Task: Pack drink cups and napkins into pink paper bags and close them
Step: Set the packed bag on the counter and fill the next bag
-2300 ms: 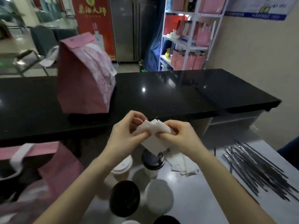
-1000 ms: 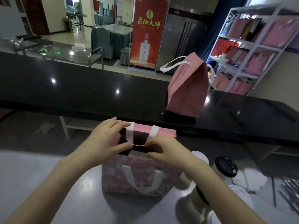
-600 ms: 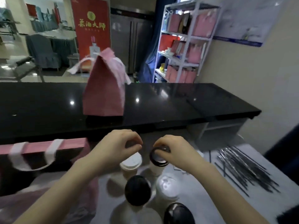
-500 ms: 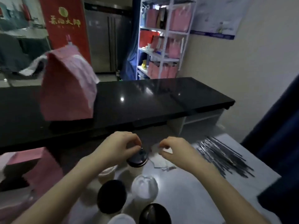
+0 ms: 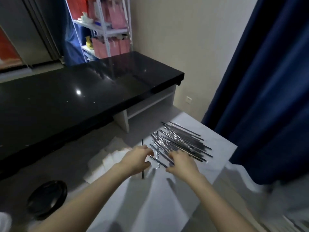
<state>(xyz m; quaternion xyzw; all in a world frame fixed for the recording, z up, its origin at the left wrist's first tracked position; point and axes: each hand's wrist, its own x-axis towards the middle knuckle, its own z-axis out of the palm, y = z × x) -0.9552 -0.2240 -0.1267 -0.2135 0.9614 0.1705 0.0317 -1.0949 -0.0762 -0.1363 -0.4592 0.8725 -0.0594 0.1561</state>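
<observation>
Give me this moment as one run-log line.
left hand: hovering at straw pile, nothing gripped | right hand: fingers on straw pile | napkins: beside left hand

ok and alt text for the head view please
The left hand and right hand reach over a loose pile of wrapped black straws on a pale table, with white napkins just left of them. A black-lidded cup stands at lower left; a glossy black counter runs behind.
</observation>
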